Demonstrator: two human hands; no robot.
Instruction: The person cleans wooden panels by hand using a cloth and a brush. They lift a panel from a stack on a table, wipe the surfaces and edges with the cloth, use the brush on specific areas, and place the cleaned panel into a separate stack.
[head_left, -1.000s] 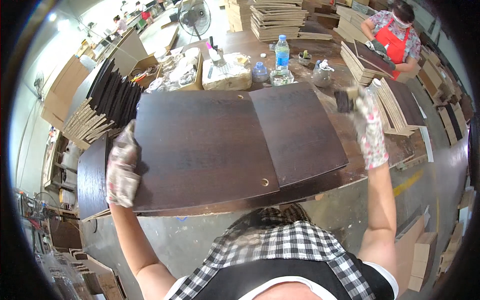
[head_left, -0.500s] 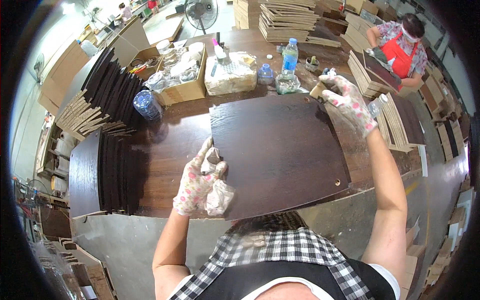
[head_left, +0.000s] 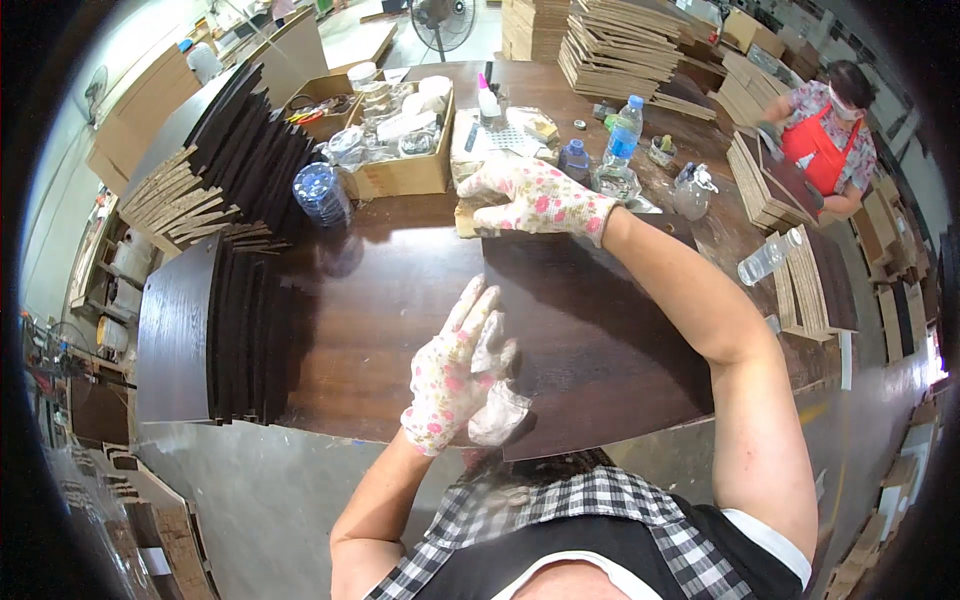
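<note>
A dark brown wood-grain panel (head_left: 600,340) lies on the table before me. My right hand (head_left: 540,195), in a floral glove, is at the panel's far left corner. Its fingers are closed round a small tan block (head_left: 466,222), perhaps sponge or wood; the glove covers most of it. Beside the panel's left edge is my left hand (head_left: 447,378), gloved alike, fingers pointing away from me. A crumpled white rag (head_left: 499,413) is held against its palm and thumb, bulging out over the panel's edge.
Dark panels (head_left: 180,330) stand stacked at left. Behind are a blue plastic jar (head_left: 322,195), a cardboard box (head_left: 400,178) of supplies and a water bottle (head_left: 624,132). A clear bottle (head_left: 770,257) lies by stacked boards at right. A co-worker (head_left: 825,140) handles a panel there.
My right hand has swept left with the tan block, from the panel's far right corner to its far left. My left hand keeps the rag beside the left edge. The whole view has shifted slightly.
</note>
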